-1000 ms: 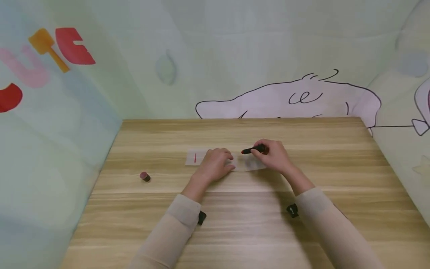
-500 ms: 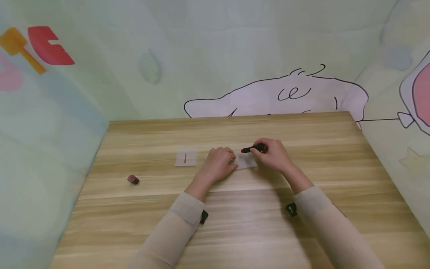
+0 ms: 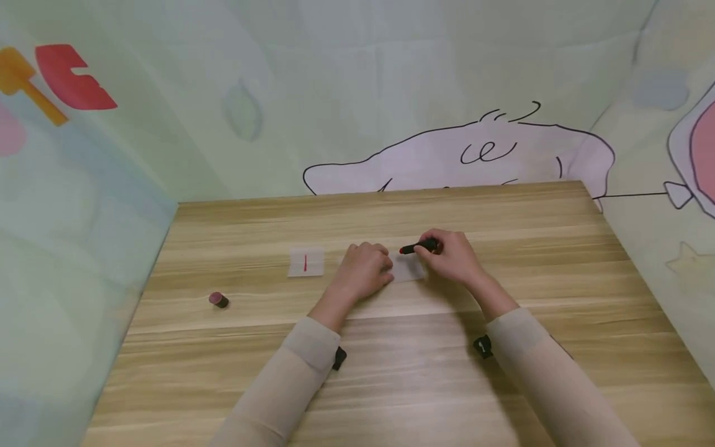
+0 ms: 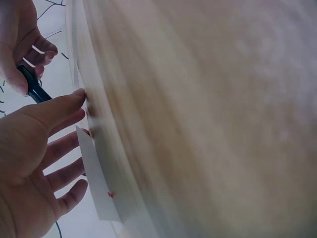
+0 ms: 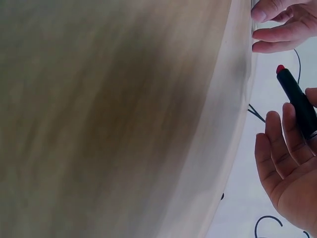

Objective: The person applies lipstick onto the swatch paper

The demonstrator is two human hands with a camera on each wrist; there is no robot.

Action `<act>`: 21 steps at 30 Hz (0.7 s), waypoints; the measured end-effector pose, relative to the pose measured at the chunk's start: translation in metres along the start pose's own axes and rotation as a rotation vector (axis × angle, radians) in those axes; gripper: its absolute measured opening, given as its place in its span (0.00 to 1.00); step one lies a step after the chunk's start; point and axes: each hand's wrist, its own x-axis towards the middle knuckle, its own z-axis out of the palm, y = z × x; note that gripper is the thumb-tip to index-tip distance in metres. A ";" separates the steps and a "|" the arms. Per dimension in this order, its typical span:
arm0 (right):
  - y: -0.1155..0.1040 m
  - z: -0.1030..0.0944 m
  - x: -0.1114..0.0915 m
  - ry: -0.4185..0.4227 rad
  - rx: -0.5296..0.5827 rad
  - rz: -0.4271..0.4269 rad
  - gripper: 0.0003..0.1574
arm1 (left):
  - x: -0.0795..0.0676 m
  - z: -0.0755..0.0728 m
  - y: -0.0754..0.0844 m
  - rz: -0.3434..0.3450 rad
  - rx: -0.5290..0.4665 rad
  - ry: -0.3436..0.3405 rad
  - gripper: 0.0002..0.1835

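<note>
In the head view my right hand pinches a black marker with a bare red tip. The tip hovers over or touches the upper part of a whitish paper square; contact cannot be told. My left hand rests on the table at that square's left edge, fingers loosely bent, hiding what lies beneath. Left of it lies another paper square with one red upright stroke. In the right wrist view the marker sits between thumb and fingers. The left wrist view shows a paper square with a red mark, beyond my left fingers.
A dark marker cap with a reddish end lies on the wooden table, left of the papers. Printed cloth walls stand behind the table and at both sides. Small black devices sit at the wrists.
The head view has turned slightly, so table, papers and cap sit further left. Relative to the table, both hands have moved right, the left one away from the paper with the red stroke.
</note>
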 end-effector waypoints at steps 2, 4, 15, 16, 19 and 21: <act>0.000 0.001 0.000 -0.003 -0.003 -0.003 0.12 | 0.000 0.000 -0.001 0.000 -0.005 -0.007 0.15; -0.001 0.002 0.001 -0.005 -0.006 -0.003 0.13 | 0.000 -0.001 -0.001 -0.002 -0.014 -0.011 0.15; -0.003 0.007 0.008 -0.063 -0.031 0.022 0.13 | 0.001 -0.004 -0.001 -0.011 -0.018 -0.025 0.14; -0.003 0.008 0.009 -0.067 -0.031 0.022 0.13 | 0.001 -0.004 -0.001 -0.013 -0.016 -0.024 0.14; -0.004 0.010 0.010 -0.074 -0.038 0.026 0.13 | 0.001 -0.003 -0.001 -0.013 -0.013 -0.024 0.14; -0.004 0.011 0.010 -0.079 -0.045 0.033 0.13 | 0.000 -0.002 -0.002 -0.013 -0.013 -0.026 0.14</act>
